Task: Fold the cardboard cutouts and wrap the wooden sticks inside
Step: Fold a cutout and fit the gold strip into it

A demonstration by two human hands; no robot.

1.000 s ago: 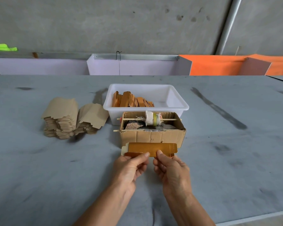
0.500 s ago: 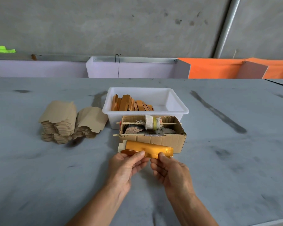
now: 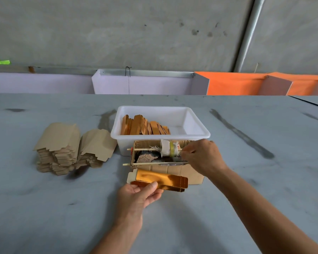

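My left hand [image 3: 140,194] pinches a folded gold cardboard cutout [image 3: 162,179] just in front of a small brown cardboard box [image 3: 174,170]. My right hand [image 3: 202,156] reaches over the right end of that box, fingers curled at a thin wooden stick [image 3: 145,149] that carries a white and yellow roll [image 3: 169,150]; whether the fingers grip the stick I cannot tell. A second stick [image 3: 147,163] lies across the box's front edge. Two stacks of flat brown cutouts [image 3: 70,147] sit to the left.
A white plastic tub [image 3: 191,125] behind the box holds several folded gold pieces [image 3: 145,126]. Purple and orange panels [image 3: 228,83] line the far edge of the grey table [image 3: 255,180] below a concrete wall.
My right hand let go of the gold cutout and moved up and right to the stick on the box. My left hand now holds the cutout alone.
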